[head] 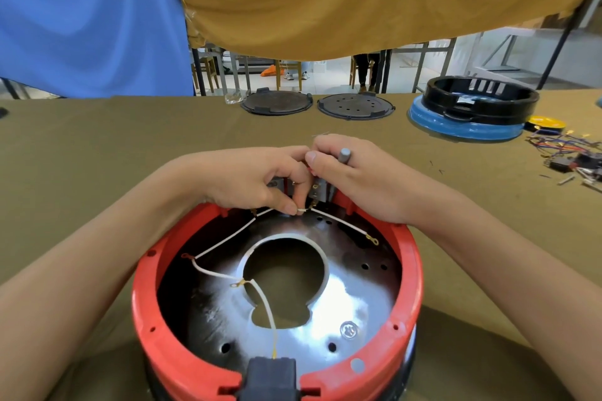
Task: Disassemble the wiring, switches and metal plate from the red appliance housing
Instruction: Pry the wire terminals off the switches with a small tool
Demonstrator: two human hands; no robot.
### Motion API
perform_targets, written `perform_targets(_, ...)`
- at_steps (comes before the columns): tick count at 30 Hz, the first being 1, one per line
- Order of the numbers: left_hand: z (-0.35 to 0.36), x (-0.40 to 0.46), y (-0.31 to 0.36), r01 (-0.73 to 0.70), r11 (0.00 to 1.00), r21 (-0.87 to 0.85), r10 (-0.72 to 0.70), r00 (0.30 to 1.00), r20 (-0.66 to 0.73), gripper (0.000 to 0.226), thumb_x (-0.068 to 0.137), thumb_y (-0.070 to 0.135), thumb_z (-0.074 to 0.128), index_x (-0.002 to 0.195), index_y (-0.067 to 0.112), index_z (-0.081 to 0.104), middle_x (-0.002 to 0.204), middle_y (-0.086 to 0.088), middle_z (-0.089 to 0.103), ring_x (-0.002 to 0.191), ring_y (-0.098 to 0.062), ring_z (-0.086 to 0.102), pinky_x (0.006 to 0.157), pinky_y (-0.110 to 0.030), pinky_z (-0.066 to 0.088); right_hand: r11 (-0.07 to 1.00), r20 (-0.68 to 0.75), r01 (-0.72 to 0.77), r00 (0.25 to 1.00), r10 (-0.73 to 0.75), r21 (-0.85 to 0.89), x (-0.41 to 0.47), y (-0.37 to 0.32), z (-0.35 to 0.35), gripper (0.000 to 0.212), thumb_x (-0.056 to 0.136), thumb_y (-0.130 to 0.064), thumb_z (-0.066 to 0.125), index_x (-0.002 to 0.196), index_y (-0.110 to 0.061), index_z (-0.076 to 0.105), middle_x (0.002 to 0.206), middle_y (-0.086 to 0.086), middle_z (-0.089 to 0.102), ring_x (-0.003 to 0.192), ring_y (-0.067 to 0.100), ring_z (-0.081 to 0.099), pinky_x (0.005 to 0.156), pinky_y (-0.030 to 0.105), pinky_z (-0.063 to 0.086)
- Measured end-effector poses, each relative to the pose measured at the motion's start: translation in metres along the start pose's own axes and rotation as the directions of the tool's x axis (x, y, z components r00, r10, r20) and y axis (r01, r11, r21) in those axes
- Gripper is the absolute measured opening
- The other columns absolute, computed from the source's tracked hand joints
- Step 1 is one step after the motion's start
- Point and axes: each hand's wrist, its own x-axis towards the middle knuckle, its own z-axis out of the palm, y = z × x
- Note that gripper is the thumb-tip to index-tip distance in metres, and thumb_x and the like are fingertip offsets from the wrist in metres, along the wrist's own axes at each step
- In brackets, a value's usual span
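On olive cloth (97, 146) — red housing (407, 257), plate (342, 303) inside; left hand (260, 179) pinching white wire (228, 239), right hand (355, 179) gripping grey tool (344, 155). Beyond — blue and mustard drapes, chairs.

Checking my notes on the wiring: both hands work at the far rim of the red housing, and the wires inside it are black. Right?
Not quite. The head view shows both hands, left and right, at the far rim of the red housing, but the wires inside are white, not black.
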Motion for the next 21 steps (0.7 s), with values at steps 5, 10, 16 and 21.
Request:
perform_targets(5, 0.0034, -0.0017, -0.0009, 0.001, 0.999, 0.054, -0.001, 1.000, 0.004, 0.017, 0.089, 0.012, 0.071, 0.081, 0.026, 0.065, 0.101, 0.032, 0.044, 0.096, 0.003, 0.050, 0.089, -0.013, 0.040, 1.000, 0.006, -0.007, 1.000, 0.006, 0.009, 0.0012, -0.0005, -0.0005, 0.034, 0.104, -0.024, 0.044, 0.087, 0.003, 0.052, 0.087, 0.020, 0.055, 0.078, 0.028, 0.047, 0.072, 0.041, 0.040)
perform_targets(10, 0.0003, -0.0027, 0.0004, -0.013, 0.999, 0.043, 0.013, 1.000, -0.002, 0.016, 0.088, 0.006, 0.070, 0.082, 0.020, 0.066, 0.101, 0.031, 0.046, 0.096, 0.005, 0.050, 0.086, -0.006, 0.036, 1.000, 0.013, -0.014, 1.000, 0.014, 0.016, -0.0002, -0.0002, -0.0004, 0.033, 0.104, -0.024, 0.044, 0.080, -0.003, 0.049, 0.076, 0.003, 0.047, 0.068, 0.010, 0.040, 0.066, 0.034, 0.035)
perform_targets(16, 0.0027, -0.0048, -0.0033, -0.050, 0.998, 0.026, 0.051, 0.998, -0.038, 0.020, 0.087, 0.011, 0.074, 0.081, 0.028, 0.067, 0.106, 0.030, 0.049, 0.103, 0.004, 0.052, 0.091, -0.010, 0.037, 1.000, -0.016, 0.008, 1.000, -0.008, 0.027, -0.0010, 0.0024, 0.0002, 0.033, 0.104, -0.024, 0.047, 0.077, -0.005, 0.049, 0.073, 0.002, 0.047, 0.066, 0.008, 0.039, 0.063, 0.030, 0.034)
perform_targets(21, -0.0004, -0.0084, -0.0029, -0.097, 0.995, -0.004, 0.095, 0.982, -0.166, 0.012, 0.082, 0.010, 0.079, 0.089, 0.020, 0.077, 0.104, 0.033, 0.061, 0.103, 0.006, 0.059, 0.092, -0.009, 0.039, 0.985, -0.064, 0.159, 0.986, -0.154, 0.070, -0.0046, -0.0042, -0.0043, 0.039, 0.103, -0.024, 0.050, 0.069, -0.007, 0.058, 0.064, -0.003, 0.053, 0.073, 0.013, 0.047, 0.069, 0.023, 0.036)
